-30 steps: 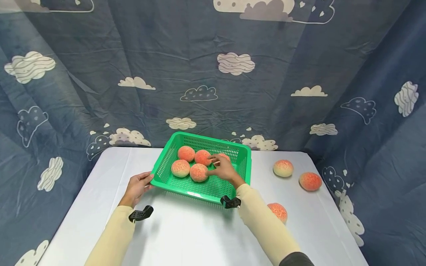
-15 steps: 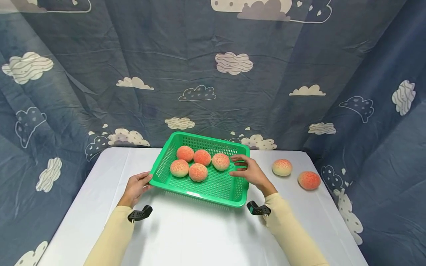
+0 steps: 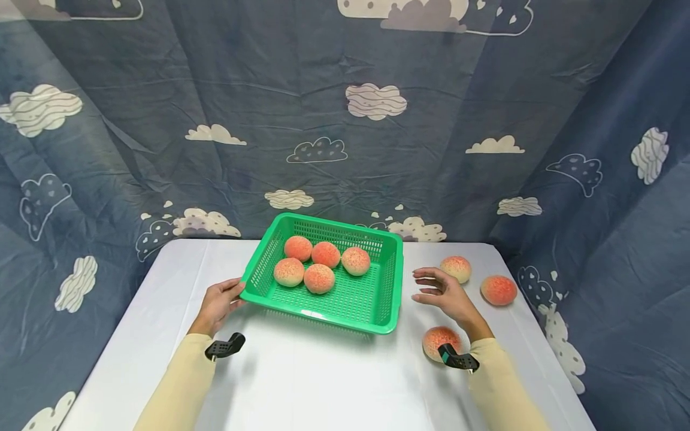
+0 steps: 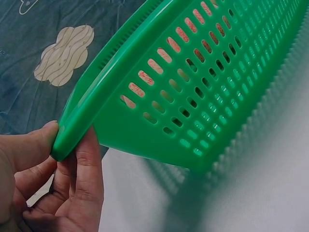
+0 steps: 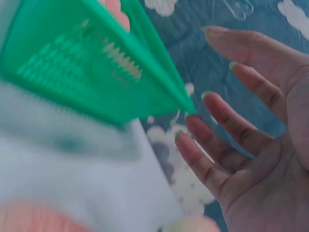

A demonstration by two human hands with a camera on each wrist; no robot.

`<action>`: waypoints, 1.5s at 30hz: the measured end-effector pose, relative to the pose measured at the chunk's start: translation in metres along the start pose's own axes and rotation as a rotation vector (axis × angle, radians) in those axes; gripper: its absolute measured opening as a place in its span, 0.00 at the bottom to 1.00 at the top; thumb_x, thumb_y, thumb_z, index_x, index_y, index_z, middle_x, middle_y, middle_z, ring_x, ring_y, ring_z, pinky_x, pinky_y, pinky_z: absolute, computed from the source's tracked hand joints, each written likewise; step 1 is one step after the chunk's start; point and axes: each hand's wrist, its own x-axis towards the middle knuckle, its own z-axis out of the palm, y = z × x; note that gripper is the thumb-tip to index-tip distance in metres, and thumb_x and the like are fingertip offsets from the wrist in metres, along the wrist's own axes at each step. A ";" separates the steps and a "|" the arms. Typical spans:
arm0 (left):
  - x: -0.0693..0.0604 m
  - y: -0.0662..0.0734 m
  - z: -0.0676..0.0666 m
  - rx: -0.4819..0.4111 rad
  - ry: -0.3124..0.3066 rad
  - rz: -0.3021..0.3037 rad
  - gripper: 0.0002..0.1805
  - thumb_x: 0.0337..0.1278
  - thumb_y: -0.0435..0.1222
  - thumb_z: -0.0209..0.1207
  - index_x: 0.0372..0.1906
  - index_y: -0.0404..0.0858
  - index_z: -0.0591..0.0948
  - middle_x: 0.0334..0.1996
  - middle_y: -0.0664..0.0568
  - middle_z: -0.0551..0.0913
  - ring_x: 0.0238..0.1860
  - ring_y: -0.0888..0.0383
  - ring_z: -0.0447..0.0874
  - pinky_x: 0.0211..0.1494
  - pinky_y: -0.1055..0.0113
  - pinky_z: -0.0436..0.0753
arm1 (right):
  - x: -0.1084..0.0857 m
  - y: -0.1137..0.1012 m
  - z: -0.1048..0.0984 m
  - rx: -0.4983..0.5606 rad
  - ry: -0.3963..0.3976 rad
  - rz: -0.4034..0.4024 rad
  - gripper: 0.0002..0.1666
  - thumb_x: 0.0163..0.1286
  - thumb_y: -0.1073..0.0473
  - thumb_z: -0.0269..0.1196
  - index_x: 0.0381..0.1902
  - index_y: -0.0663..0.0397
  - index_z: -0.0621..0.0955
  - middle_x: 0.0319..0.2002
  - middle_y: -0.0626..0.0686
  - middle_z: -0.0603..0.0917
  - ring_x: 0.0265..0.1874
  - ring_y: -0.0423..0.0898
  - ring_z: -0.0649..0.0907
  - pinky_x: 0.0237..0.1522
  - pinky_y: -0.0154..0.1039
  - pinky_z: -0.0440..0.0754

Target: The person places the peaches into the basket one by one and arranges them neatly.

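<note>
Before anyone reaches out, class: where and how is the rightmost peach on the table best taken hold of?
I'd grip the rightmost peach around its widest part, coming from above with the empty right hand, thumb and fingers on opposite sides. It looks rounded, with no handle in sight, and sits apart from the neighbouring peach, so fingers should fit all round it.

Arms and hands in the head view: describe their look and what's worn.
The left hand and right hand wear no gloves. The sleeves are long and pale yellow. A small black device sits at each wrist; the right one shows a green patch.
</note>
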 end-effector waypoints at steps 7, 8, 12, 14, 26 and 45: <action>0.000 -0.001 -0.001 0.002 -0.001 0.001 0.26 0.71 0.34 0.52 0.66 0.24 0.65 0.45 0.48 0.77 0.35 0.66 0.78 0.42 0.73 0.83 | -0.025 0.037 -0.016 0.002 -0.036 -0.008 0.33 0.59 0.68 0.69 0.60 0.71 0.71 0.58 0.69 0.73 0.57 0.55 0.76 0.58 0.45 0.77; 0.000 -0.001 -0.001 0.002 -0.003 0.002 0.26 0.71 0.34 0.52 0.66 0.24 0.65 0.45 0.47 0.77 0.36 0.66 0.78 0.42 0.73 0.82 | -0.029 0.041 -0.018 0.000 -0.041 -0.013 0.33 0.59 0.69 0.69 0.60 0.71 0.71 0.58 0.70 0.73 0.56 0.51 0.77 0.58 0.45 0.76; 0.001 -0.001 -0.001 0.002 -0.007 0.008 0.26 0.71 0.35 0.52 0.67 0.24 0.65 0.47 0.46 0.77 0.36 0.67 0.78 0.42 0.73 0.83 | -0.043 0.060 -0.023 0.004 -0.048 0.011 0.33 0.58 0.68 0.70 0.60 0.70 0.72 0.58 0.71 0.73 0.54 0.44 0.78 0.57 0.37 0.77; 0.001 -0.001 0.000 0.003 -0.008 0.010 0.26 0.71 0.34 0.52 0.66 0.23 0.65 0.47 0.46 0.77 0.36 0.67 0.78 0.43 0.73 0.83 | -0.049 0.067 -0.025 -0.001 -0.062 0.035 0.34 0.57 0.66 0.71 0.60 0.69 0.72 0.59 0.72 0.72 0.56 0.48 0.78 0.56 0.34 0.77; 0.002 -0.001 0.000 0.001 0.003 -0.001 0.26 0.71 0.35 0.52 0.66 0.24 0.66 0.46 0.47 0.77 0.36 0.66 0.78 0.43 0.72 0.83 | -0.073 0.080 -0.025 -0.074 -0.139 0.171 0.39 0.51 0.62 0.74 0.61 0.63 0.74 0.59 0.63 0.76 0.50 0.36 0.75 0.55 0.41 0.71; 0.000 0.000 0.001 -0.008 0.013 -0.009 0.26 0.71 0.33 0.52 0.66 0.23 0.65 0.45 0.46 0.77 0.34 0.67 0.78 0.40 0.74 0.82 | -0.075 0.082 -0.019 -0.096 -0.086 0.188 0.45 0.45 0.65 0.77 0.63 0.63 0.72 0.59 0.66 0.74 0.51 0.48 0.76 0.52 0.41 0.74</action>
